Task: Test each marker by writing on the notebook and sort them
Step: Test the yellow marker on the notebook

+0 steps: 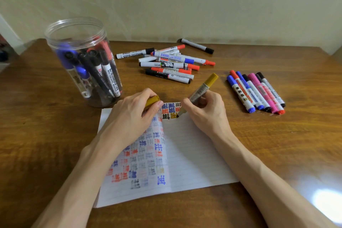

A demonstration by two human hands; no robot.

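An open lined notebook (192, 153) lies on the wooden table, its left page showing bled-through marks in several colours. My right hand (205, 111) grips a gold marker (201, 89), whose tip touches the top of the right page beside a fresh gold mark. My left hand (129, 114) rests on the left page and pinches the marker's gold cap (152, 101). A row of capped markers (256, 91) lies side by side at the right. A loose pile of markers (170, 63) lies behind the notebook.
A clear plastic jar (87, 61) with several markers stands at the back left. One black-capped marker (197, 45) lies alone near the wall. A bright glare spot (325, 203) sits on the table's front right.
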